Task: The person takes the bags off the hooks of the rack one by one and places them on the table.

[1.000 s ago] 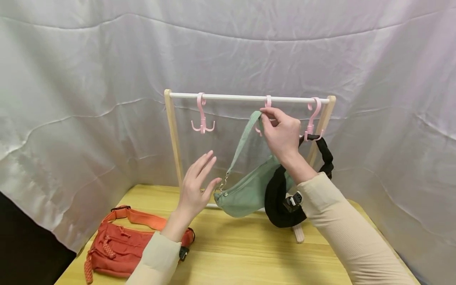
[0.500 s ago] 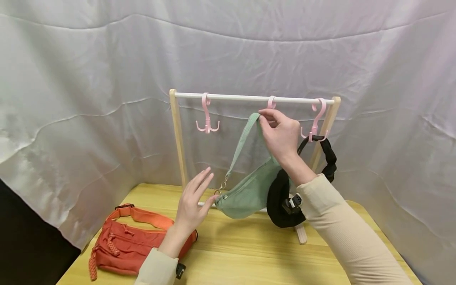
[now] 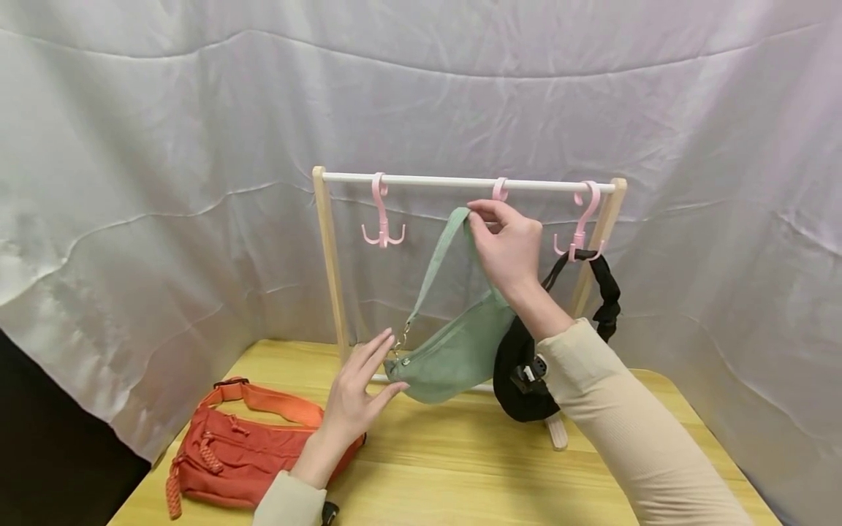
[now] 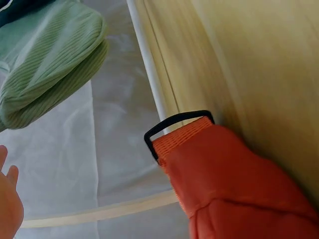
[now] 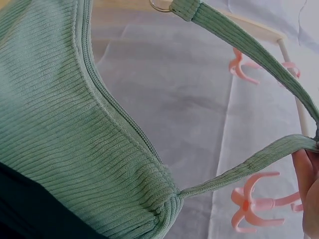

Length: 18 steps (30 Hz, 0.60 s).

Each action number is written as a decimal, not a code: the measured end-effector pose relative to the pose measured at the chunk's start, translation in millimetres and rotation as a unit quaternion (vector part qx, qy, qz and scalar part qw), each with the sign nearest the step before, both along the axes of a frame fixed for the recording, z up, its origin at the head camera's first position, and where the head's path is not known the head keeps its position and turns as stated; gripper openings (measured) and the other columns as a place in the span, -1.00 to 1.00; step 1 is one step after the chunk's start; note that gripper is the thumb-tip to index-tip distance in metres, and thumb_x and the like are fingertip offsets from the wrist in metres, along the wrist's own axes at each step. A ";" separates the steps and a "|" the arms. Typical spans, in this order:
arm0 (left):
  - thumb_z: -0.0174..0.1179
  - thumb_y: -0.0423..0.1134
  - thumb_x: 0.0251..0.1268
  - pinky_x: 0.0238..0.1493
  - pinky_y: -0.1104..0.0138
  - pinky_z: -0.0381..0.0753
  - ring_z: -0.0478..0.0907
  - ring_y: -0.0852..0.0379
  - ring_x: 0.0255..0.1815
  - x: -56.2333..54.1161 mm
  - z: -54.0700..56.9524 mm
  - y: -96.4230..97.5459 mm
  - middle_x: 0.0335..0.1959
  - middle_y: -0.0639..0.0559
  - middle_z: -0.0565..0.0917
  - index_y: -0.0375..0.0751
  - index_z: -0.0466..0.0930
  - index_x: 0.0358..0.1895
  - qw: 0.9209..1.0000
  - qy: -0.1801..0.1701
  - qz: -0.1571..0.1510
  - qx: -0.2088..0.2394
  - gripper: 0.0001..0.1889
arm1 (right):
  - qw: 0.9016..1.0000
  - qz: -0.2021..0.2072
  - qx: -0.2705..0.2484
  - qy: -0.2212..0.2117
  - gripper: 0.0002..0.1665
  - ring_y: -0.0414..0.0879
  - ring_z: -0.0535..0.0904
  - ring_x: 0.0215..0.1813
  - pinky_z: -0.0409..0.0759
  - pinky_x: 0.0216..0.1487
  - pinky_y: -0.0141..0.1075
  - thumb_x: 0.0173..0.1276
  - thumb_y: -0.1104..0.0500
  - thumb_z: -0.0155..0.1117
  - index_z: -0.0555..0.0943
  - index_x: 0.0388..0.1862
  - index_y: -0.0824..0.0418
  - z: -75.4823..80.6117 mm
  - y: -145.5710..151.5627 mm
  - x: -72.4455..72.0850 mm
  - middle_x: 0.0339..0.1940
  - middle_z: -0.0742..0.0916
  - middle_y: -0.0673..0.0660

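My right hand (image 3: pixel 506 245) pinches the top of the strap of a green corduroy shoulder bag (image 3: pixel 454 354), which hangs tilted below it in front of the rack. In the right wrist view the strap (image 5: pixel 259 55) runs up to my fingers at the right edge. A metal ring and clasp join the strap to the bag's left end. My left hand (image 3: pixel 355 387), fingers straight, is right at that end, overlapping it in the head view. Behind my right hand the middle pink hook (image 3: pixel 500 188) is mostly hidden; the right wrist view shows a pink hook (image 5: pixel 256 201) near the strap.
A white-barred rack (image 3: pixel 434 180) with wooden legs stands on the wooden table (image 3: pixel 447 475). The left pink hook (image 3: pixel 381 219) carries nothing. From the right pink hook (image 3: pixel 580 226) hangs a black bag (image 3: pixel 516 372). A red-orange bag (image 3: pixel 250 453) lies front left.
My right hand has shifted slightly left with the strap and green bag. My left hand has moved down beside the bag's left end. The camera view has shifted a little.
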<state>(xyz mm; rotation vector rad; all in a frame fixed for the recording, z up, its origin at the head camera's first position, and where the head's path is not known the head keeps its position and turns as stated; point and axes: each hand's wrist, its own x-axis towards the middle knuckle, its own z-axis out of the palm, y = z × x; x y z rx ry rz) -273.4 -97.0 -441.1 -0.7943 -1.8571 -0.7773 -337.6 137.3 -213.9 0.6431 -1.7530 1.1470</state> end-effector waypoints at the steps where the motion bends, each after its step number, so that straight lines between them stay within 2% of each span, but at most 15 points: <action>1: 0.29 0.15 0.41 0.38 0.33 0.48 0.59 -0.12 0.30 0.1 -1.6 0.0 0.41 -0.20 0.54 -0.29 0.45 0.48 1.000 -0.007 -0.001 0.003 -0.25 | 1.000 0.001 -0.002 -0.002 -0.85 0.04 0.81 -0.37 0.54 -0.38 -0.65 0.38 0.36 0.36 0.81 -0.15 0.34 0.3 -1.0 0.2 -0.29 0.85 0.21; 4: 0.42 0.07 0.30 0.31 0.36 0.54 0.62 -0.12 0.27 0.2 -5.7 0.6 0.35 -0.19 0.59 -0.31 0.44 0.48 1.000 -0.022 -0.004 0.013 -0.21 | 1.000 0.000 -0.006 -0.008 -0.85 0.04 0.80 -0.38 0.53 -0.40 -0.64 0.38 0.35 0.36 0.82 -0.15 0.33 1.2 -3.2 1.5 -0.30 0.85 0.19; 9: 0.60 -0.27 0.04 0.26 0.41 0.56 0.69 -0.11 0.10 0.3 -9.2 2.2 0.13 -0.19 0.69 -0.36 0.44 0.46 0.999 -0.030 -0.013 0.030 -0.14 | 1.000 0.001 -0.006 -0.020 -0.85 0.02 0.81 -0.35 0.56 -0.37 -0.63 0.39 0.34 0.36 0.82 -0.14 0.32 0.6 -1.8 1.9 -0.30 0.85 0.19; 14: 0.58 -0.50 -0.04 0.23 0.50 0.54 0.69 -0.10 0.03 0.8 -9.9 3.6 0.05 -0.18 0.71 -0.40 0.46 0.44 0.998 -0.030 -0.034 0.044 -0.15 | 1.000 -0.008 -0.004 -0.024 -0.85 -0.01 0.79 -0.36 0.55 -0.34 -0.62 0.39 0.35 0.36 0.82 -0.13 0.32 -0.6 4.1 1.9 -0.29 0.85 0.18; 18: 0.53 -0.60 -0.03 0.04 0.47 0.67 0.69 -0.12 0.00 1.5 -9.7 5.4 0.03 -0.23 0.70 -0.42 0.47 0.42 0.996 -0.033 -0.057 0.063 -0.18 | 0.999 -0.022 0.007 -0.030 -0.84 -0.02 0.78 -0.37 0.53 -0.36 -0.63 0.40 0.33 0.36 0.82 -0.12 0.30 -2.7 12.7 0.6 -0.27 0.86 0.17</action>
